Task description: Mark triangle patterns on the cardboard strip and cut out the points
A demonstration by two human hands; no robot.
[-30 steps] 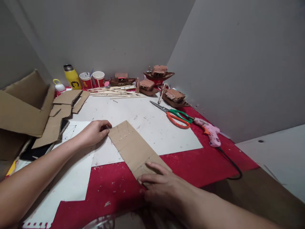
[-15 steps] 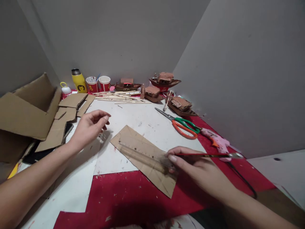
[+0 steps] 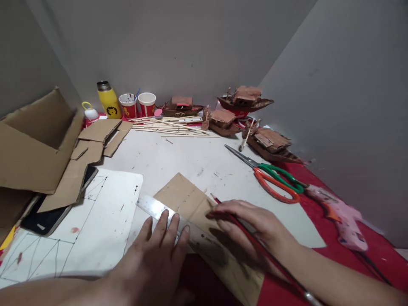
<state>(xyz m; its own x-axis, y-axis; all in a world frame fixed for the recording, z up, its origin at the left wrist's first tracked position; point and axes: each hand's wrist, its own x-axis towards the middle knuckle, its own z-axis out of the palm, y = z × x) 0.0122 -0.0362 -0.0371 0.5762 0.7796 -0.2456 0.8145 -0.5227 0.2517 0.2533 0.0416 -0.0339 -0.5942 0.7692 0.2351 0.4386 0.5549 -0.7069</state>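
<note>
My left hand [image 3: 156, 259] lies with fingers spread on a clear ruler [image 3: 152, 205], pressing it along the lower-left edge of a brown cardboard piece [image 3: 181, 192]. Between the fingers of my right hand [image 3: 251, 225] is a red pencil [image 3: 247, 233]. Its dark tip points up and to the left, above the cardboard. Faint pencil lines show on the card. Part of the ruler and the card's lower middle are hidden or shadowed by the hands. Beyond my right hand lie scissors [image 3: 276, 185] with green and orange handles.
A pink glue gun [image 3: 346, 216] rests at right. Model boats [image 3: 270, 142], wooden sticks [image 3: 172, 126], paper cups [image 3: 147, 104] and a yellow bottle [image 3: 109, 101] line the back. At left are a cardboard box [image 3: 28, 157], a phone [image 3: 47, 219] and a drawn-on sheet [image 3: 105, 221].
My left hand has come down from the air onto the ruler. The ruler has shifted to the card's lower-left side. The pencil in my right hand has turned, its tip now pointing up-left.
</note>
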